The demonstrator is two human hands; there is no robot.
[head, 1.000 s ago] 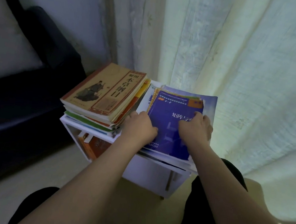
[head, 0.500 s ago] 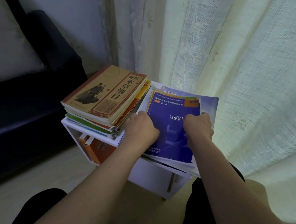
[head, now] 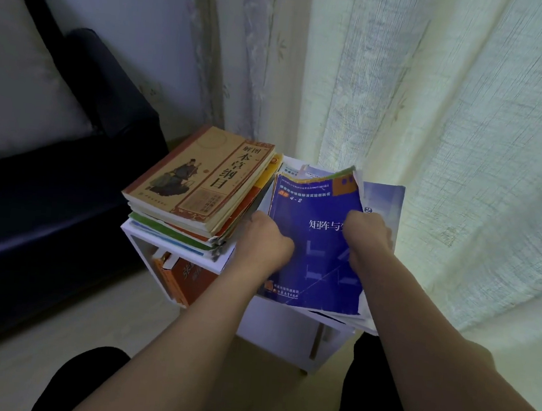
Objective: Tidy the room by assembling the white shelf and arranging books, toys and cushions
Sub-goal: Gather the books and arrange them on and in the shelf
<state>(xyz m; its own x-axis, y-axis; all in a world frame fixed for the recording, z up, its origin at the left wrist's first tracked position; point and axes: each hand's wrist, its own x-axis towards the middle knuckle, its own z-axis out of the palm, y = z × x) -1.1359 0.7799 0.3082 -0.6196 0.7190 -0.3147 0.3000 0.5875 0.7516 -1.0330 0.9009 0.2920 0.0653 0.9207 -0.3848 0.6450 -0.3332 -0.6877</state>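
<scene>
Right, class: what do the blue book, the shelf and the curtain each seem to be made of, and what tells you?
Blue book: paper with a slightly glossy soft cover; its top corner curls and frays. Shelf: smooth white board, probably laminated or painted; flat, square panels. Curtain: thin woven cloth; light shows through and it hangs in folds.

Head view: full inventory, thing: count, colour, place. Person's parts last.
white shelf: 1, white, on the floor by the curtain
tan book: 1, tan, tops the left stack on the shelf
blue book: 1, blue, tops the right stack, far corner curled up
orange books: count unclear, orange, inside the shelf
sofa: 1, dark, left
cushion: 1, pale, on the sofa
curtain: 1, pale, behind the shelf
left hand: closed at the blue book's left edge
right hand: closed on its right edge
</scene>
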